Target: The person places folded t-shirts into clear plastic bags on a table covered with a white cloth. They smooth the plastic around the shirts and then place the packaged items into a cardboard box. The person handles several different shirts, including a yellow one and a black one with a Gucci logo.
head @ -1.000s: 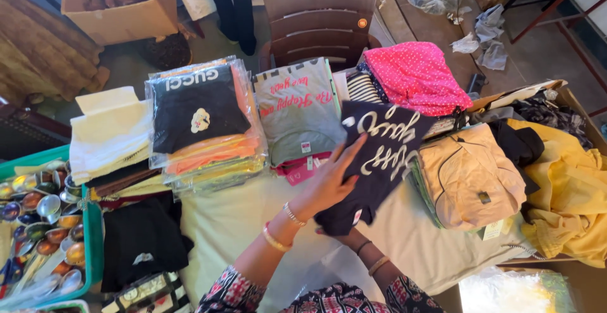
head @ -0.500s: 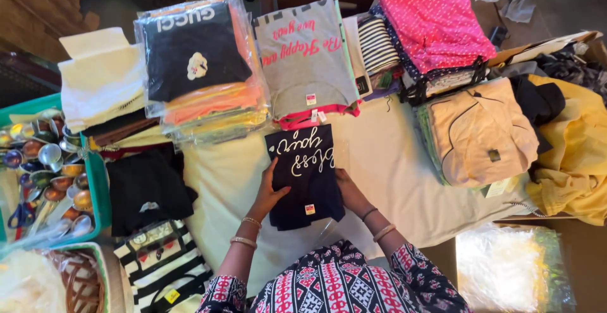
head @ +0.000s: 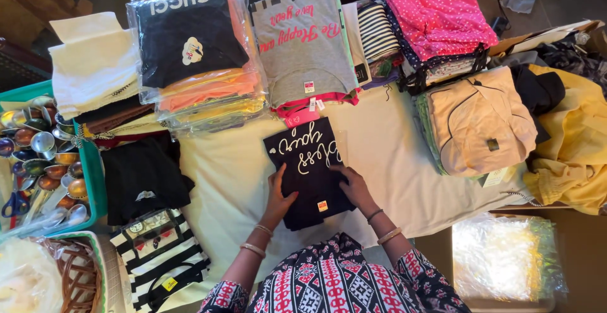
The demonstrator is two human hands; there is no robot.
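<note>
A folded dark navy shirt (head: 306, 161) with white script lettering lies on the cream tablecloth (head: 386, 155) right in front of me. My left hand (head: 280, 194) rests flat on its left edge. My right hand (head: 355, 186) presses on its right edge. Both hands lie on the cloth with fingers spread, and neither lifts it. Bangles sit on both wrists.
Stacks of folded clothes ring the table: bagged black and orange shirts (head: 193, 54), grey shirts (head: 306, 47), pink dotted pile (head: 436, 16), beige jacket (head: 480, 120), yellow cloth (head: 575, 142), black shirt (head: 142, 174), striped shirt (head: 158, 259). A green tray of metal bowls (head: 38, 161) stands left.
The dark shirt went from being spread out at the right to folded small in front of me. Both hands now rest on its edges. The view tilted down toward the table.
</note>
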